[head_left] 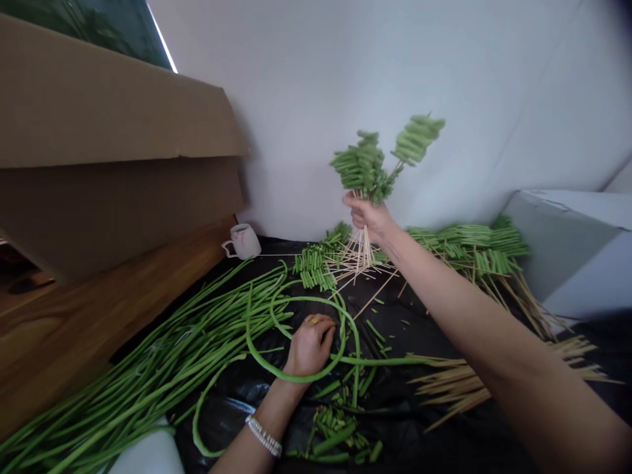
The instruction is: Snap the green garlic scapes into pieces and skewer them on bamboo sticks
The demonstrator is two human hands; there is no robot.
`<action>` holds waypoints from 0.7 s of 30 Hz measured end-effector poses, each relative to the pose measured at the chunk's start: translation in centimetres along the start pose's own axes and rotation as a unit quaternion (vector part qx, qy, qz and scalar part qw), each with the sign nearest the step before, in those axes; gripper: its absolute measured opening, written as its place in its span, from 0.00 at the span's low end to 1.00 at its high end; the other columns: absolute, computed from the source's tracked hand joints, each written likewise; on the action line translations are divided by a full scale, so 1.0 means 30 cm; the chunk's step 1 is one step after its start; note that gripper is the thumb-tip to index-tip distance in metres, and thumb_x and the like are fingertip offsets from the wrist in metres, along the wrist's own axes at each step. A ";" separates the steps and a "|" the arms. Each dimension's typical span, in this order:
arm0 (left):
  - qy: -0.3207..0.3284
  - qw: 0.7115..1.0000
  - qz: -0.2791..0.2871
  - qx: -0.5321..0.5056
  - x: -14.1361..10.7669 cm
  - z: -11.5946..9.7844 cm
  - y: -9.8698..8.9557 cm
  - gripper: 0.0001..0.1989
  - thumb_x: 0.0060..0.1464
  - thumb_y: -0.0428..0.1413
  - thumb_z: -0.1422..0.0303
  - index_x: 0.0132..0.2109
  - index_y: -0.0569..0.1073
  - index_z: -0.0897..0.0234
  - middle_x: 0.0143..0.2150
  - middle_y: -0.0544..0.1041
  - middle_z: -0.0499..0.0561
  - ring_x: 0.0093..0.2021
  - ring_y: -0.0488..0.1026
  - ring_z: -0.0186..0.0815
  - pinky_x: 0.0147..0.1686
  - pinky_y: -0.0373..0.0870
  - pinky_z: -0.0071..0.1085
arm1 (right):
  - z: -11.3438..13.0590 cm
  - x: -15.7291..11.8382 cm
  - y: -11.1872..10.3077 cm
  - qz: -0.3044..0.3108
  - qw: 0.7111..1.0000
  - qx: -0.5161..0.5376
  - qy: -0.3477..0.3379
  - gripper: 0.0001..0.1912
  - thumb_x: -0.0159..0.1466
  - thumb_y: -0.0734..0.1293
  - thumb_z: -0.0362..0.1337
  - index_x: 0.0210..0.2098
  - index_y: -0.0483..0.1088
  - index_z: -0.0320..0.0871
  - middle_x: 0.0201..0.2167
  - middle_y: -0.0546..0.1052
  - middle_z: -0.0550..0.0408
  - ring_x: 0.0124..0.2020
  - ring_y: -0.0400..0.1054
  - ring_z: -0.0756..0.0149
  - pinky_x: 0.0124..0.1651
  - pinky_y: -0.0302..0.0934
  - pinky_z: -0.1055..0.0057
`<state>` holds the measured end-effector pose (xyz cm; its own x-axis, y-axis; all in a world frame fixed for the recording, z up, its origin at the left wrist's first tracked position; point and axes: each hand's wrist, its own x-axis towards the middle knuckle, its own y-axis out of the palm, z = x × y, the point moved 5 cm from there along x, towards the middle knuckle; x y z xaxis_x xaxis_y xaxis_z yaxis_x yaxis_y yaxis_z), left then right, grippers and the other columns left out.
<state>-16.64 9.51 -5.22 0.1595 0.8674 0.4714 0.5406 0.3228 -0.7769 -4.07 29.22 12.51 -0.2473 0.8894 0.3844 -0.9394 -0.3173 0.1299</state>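
Observation:
My right hand (366, 214) is raised over the table, closed round a bundle of wooden skewers. Their upper ends carry folded green bean pieces (359, 164); one loaded skewer (419, 139) leans out to the right. My left hand (312, 343) rests low on the black sheet with its fingers curled downward. Whatever lies under those fingertips is hidden. Loops of long green bean (251, 339) curve around this hand and pass over its wrist. Just behind it, more loaded skewers (316, 268) lie in a pile.
Many long beans (207, 342) spread along the left. Bare skewers (451, 382) and further bean skewers (469, 240) lie to the right. Cut bean scraps (340, 431) litter the black sheet (237, 395). A mug (243, 241), cardboard box (118, 125) and white box (567, 250) stand around.

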 end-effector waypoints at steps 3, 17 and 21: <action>0.006 1.000 -0.005 0.001 0.001 0.000 -0.002 0.10 0.59 0.51 0.75 0.39 0.78 0.64 0.39 0.79 0.54 0.42 0.75 0.39 0.46 0.71 0.37 | -0.114 -0.063 -0.049 -0.076 0.995 -0.052 -0.028 0.13 0.51 0.72 0.42 0.30 0.64 0.47 0.15 0.58 0.68 0.15 0.50 0.74 0.20 0.49 0.72; 0.000 1.000 0.003 0.000 0.005 0.005 0.000 0.10 0.59 0.51 0.74 0.39 0.78 0.63 0.40 0.80 0.53 0.42 0.75 0.39 0.46 0.71 0.38 | -0.067 -0.047 -0.077 -0.083 0.992 -0.059 -0.077 0.20 0.56 0.67 0.55 0.25 0.61 0.47 0.17 0.63 0.62 0.18 0.58 0.71 0.23 0.57 0.70; 0.001 1.000 0.002 -0.003 0.007 0.007 0.000 0.10 0.59 0.51 0.74 0.39 0.78 0.63 0.40 0.80 0.54 0.42 0.75 0.39 0.46 0.71 0.38 | 0.026 -0.073 -0.068 -0.046 0.997 -0.057 -0.041 0.15 0.55 0.69 0.48 0.29 0.62 0.47 0.15 0.55 0.66 0.15 0.46 0.75 0.17 0.43 0.73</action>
<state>-16.77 9.76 -5.19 0.1633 0.8685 0.4681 0.5454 0.3159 -0.7764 -1.42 27.66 12.12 -0.1439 0.8815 0.4498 -0.9790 -0.1931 0.0651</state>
